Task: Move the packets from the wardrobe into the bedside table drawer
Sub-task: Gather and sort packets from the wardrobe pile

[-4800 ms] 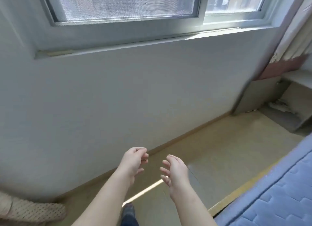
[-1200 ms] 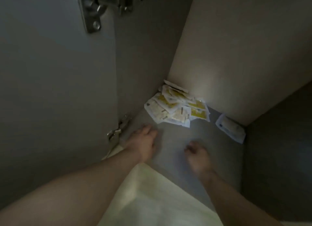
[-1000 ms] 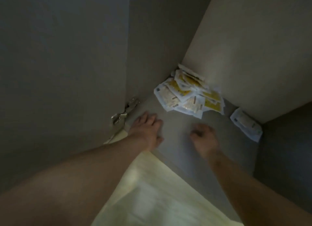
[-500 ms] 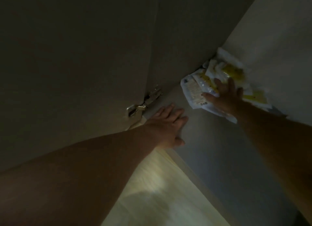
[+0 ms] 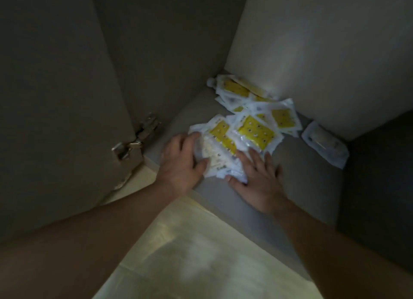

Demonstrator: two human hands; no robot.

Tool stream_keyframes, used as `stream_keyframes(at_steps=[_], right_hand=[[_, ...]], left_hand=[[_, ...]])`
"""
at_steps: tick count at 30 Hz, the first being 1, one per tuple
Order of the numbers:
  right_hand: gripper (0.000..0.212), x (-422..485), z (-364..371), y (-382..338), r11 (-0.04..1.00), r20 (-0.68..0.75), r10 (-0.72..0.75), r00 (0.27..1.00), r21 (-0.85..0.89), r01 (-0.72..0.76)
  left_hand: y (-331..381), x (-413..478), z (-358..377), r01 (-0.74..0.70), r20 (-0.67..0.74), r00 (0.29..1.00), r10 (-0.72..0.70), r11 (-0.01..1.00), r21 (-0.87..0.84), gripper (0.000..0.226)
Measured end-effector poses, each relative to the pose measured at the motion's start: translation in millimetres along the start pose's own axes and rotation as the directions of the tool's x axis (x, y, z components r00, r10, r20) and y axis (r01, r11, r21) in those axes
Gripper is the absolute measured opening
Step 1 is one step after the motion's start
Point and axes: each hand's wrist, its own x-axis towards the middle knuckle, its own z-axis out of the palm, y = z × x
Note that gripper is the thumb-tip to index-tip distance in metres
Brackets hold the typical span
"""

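Yellow-and-white packets point(image 5: 252, 131) are heaped in the wardrobe's back corner, centre-right of frame, and this looks like the gather-up step.

Both hands lie flat on the near end of the heap. The left hand point(image 5: 181, 162) has straight fingers on the closest packet's left edge, and the right hand point(image 5: 261, 175) is spread over its lower right corner. Neither is curled round anything, so nothing's actually gripped yet. The heap sits on the grey wardrobe floor point(image 5: 301, 175), with one lone packet point(image 5: 324, 144) apart to the right and the door hinge point(image 5: 136, 140) at mid-left. Best guess for the next move is squeezing the hands together and scooping the slippery stack without it fanning out, then grabbing the stray. The drawer isn't in view.
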Motion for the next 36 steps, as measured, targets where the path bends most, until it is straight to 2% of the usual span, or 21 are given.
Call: stream_keyframes(at_steps=[1,2,4,5,7,9,12,15,18,21,23,26,27,28,29,30,31,32,33,35,36], right_hand=[[0.073,-13.5,5.9,1.2,1.000,0.001,0.007,1.000,0.005,-0.007],[0.076,-26.8,11.4,2.1,1.000,0.008,0.012,1.000,0.007,-0.012],[0.087,-49.5,21.3,5.6,1.000,-0.001,0.026,1.000,0.012,-0.026],[0.093,-59.2,25.2,7.0,0.999,-0.008,0.036,0.999,0.020,-0.036],[0.092,-74.8,32.7,9.7,0.997,-0.027,0.063,0.998,0.053,-0.061],[0.079,-85.8,38.8,9.6,0.994,-0.056,0.086,0.995,0.065,-0.083],[0.071,-92.2,41.9,6.1,0.992,-0.097,0.108,0.989,0.074,-0.101],[0.067,-92.4,40.2,3.6,0.988,-0.110,0.116,0.987,0.116,-0.103],[0.064,-96.8,40.1,3.4,0.989,-0.132,0.117,0.984,0.109,-0.103],[0.061,-102.6,39.8,5.0,0.989,-0.131,0.116,0.985,0.102,-0.103],[0.061,-106.3,39.2,7.4,0.986,-0.126,0.133,0.983,0.115,-0.119],[0.060,-112.2,39.5,10.4,0.980,-0.120,0.167,0.979,0.126,-0.152],[0.059,-113.3,39.3,11.0,0.978,-0.123,0.178,0.976,0.129,-0.162],[0.058,-114.1,38.9,11.3,0.975,-0.123,0.189,0.974,0.138,-0.172],[0.058,-114.7,37.9,10.7,0.971,-0.117,0.202,0.972,0.152,-0.183],[0.057,-114.8,37.1,9.3,0.967,-0.111,0.211,0.971,0.170,-0.191],[0.056,-115.2,36.1,7.1,0.963,-0.108,0.216,0.970,0.188,-0.194],[0.055,-115.8,35.4,4.6,0.960,-0.109,0.215,0.971,0.204,-0.190],[0.055,-116.6,35.2,2.1,0.960,-0.114,0.208,0.972,0.214,-0.180],[0.055,-119.1,36.3,-0.5,0.966,-0.125,0.177,0.976,0.210,-0.148],[0.056,-120.5,37.1,-0.5,0.971,-0.126,0.155,0.980,0.203,-0.128]], left_hand=[[5.6,1.7,2.4,-0.049,0.038,0.998,0.046,0.995,0.084,0.087],[9.7,2.4,5.9,-0.107,0.133,0.988,0.083,0.977,0.183,0.082],[15.3,2.0,12.3,-0.234,0.365,0.926,0.092,0.901,0.367,0.074],[16.7,-1.1,14.6,-0.280,0.434,0.897,0.081,0.864,0.418,0.073],[19.4,-11.7,16.2,-0.311,0.480,0.875,0.064,0.833,0.456,0.073],[22.5,-23.9,17.1,-0.302,0.485,0.873,0.048,0.834,0.461,0.079],[26.9,-35.9,15.9,-0.329,0.517,0.855,0.034,0.806,0.492,0.103],[23.8,-37.2,9.2,-0.413,0.572,0.820,0.036,0.728,0.547,0.123],[22.1,-40.5,7.7,-0.466,0.561,0.824,0.080,0.659,0.591,0.106],[22.7,-51.5,8.5,-0.434,0.499,0.858,0.120,0.689,0.581,0.079],[20.8,-55.6,6.6,-0.487,0.445,0.850,0.283,0.743,0.459,0.065],[13.7,-52.5,2.1,-0.698,0.299,0.715,0.633,0.615,0.367,0.035],[11.7,-51.2,-0.3,-0.705,0.282,0.709,0.646,0.634,0.318,0.039],[13.5,-53.1,-3.3,-0.659,0.297,0.747,0.595,0.723,0.208,0.052],[18.5,-57.6,-7.0,-0.533,0.269,0.827,0.494,0.841,0.093,0.059],[22.1,-62.0,-10.4,-0.349,0.253,0.907,0.338,0.937,-0.001,0.056],[23.5,-63.0,-11.3,-0.161,0.220,0.958,0.182,0.981,-0.110,0.044],[23.7,-62.0,-11.8,0.018,0.191,0.981,0.032,0.967,-0.252,0.029],[23.9,-60.8,-12.0,0.184,0.194,0.975,-0.112,0.893,-0.411,0.016],[25.6,-55.4,-12.6,0.442,0.276,0.897,-0.346,0.655,-0.613,0.006],[26.6,-52.7,-12.5,0.526,0.344,0.847,-0.404,0.555,-0.645,0.006]])
